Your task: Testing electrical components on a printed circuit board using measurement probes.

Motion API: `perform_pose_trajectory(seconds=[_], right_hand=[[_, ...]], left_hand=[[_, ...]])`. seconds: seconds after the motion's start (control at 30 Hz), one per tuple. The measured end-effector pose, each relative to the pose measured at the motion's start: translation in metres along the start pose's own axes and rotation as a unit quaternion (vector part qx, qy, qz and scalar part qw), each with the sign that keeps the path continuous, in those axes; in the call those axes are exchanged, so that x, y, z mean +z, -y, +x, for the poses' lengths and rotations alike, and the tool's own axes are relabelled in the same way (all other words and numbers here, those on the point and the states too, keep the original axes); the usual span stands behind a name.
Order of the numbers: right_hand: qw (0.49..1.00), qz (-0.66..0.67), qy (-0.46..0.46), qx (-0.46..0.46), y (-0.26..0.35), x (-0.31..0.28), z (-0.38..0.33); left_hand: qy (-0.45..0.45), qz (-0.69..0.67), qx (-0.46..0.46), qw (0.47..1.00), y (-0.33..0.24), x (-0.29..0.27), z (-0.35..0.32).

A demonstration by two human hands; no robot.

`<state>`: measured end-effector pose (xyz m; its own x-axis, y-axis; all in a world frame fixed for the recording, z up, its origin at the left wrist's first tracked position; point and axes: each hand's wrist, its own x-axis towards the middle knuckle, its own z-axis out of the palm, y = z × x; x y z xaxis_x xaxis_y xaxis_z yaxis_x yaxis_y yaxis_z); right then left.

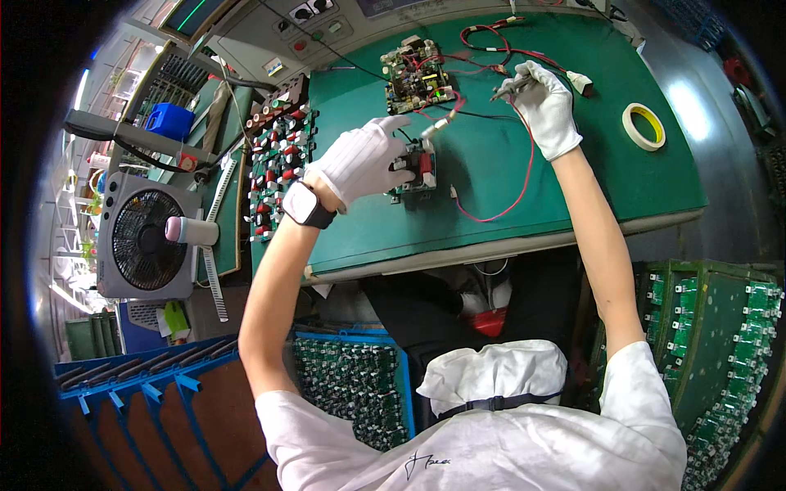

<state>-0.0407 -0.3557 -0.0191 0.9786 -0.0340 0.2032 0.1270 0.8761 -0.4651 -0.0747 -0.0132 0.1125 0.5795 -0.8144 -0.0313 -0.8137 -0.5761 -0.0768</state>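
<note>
Boards under hands: 2 on the green bench [573, 188]. Small board [416, 172] sits near the front-middle of the mat, partly under the left hand. Larger board [417, 78] lies further back, near the control panel.
Left hand: white-gloved left hand [360, 159] rests on the small board, grip clenched on a probe [438, 124] whose tip points up-right, between the two boards. Dark smartwatch [307, 206] on that wrist.
Right hand: white-gloved right hand [544, 106] is raised over the back-right of the mat, grip clenched on a second probe [509, 86] pointing left toward the larger board.
Probes: 2, one per hand.
Leads: red wire [516, 192] loops from the right hand down across the mat toward the small board; more red wire [491, 37] lies behind the larger board. Exact count of strands: cannot tell.
Connector: 1 white plug [580, 82] just right of the right hand.
Tape: 1 roll, yellow-cored tape roll [643, 126], on the mat right of the right arm, well apart from the boards.
Tray: 1 tray of parts [278, 155] left of the mat, red and green pieces in rows, too many to count.
Fan: 1 grey desk fan [147, 237] far left.
Racks: 2 racks of green boards, one rack below the bench [352, 385], one rack at right [720, 344].
</note>
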Motion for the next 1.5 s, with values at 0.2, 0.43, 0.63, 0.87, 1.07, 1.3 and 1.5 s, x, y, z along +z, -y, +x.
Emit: perform_pose_trajectory(seconds=[0.2,0.43,0.63,0.87,1.07,1.3,1.5], right_hand=[[0.999,0.0,0.037,0.012,0.002,-0.003,-0.001],[0.998,-0.023,0.053,-0.002,0.003,-0.008,0.001],[0.999,-0.013,0.048,0.006,0.006,-0.012,0.001],[0.998,-0.003,0.045,0.037,0.012,-0.016,0.004],[0.996,-0.042,0.071,0.034,0.014,-0.008,0.0],[0.977,-0.113,0.177,0.033,0.022,0.037,-0.052],[0.954,-0.261,0.141,-0.034,0.032,0.068,-0.12]], left_hand=[[-0.026,-0.009,-0.148,0.989,-0.03,0.008,-0.008],[-0.034,-0.001,-0.178,0.983,-0.052,0.024,-0.012],[-0.229,0.028,-0.126,0.965,-0.086,0.018,-0.037],[-0.105,-0.077,-0.101,0.986,-0.138,0.054,-0.032],[-0.161,-0.09,-0.007,0.983,-0.132,0.084,-0.027],[-0.162,-0.039,0.045,0.985,-0.123,0.073,-0.071],[-0.135,-0.015,0.063,0.989,-0.118,0.052,-0.117]])
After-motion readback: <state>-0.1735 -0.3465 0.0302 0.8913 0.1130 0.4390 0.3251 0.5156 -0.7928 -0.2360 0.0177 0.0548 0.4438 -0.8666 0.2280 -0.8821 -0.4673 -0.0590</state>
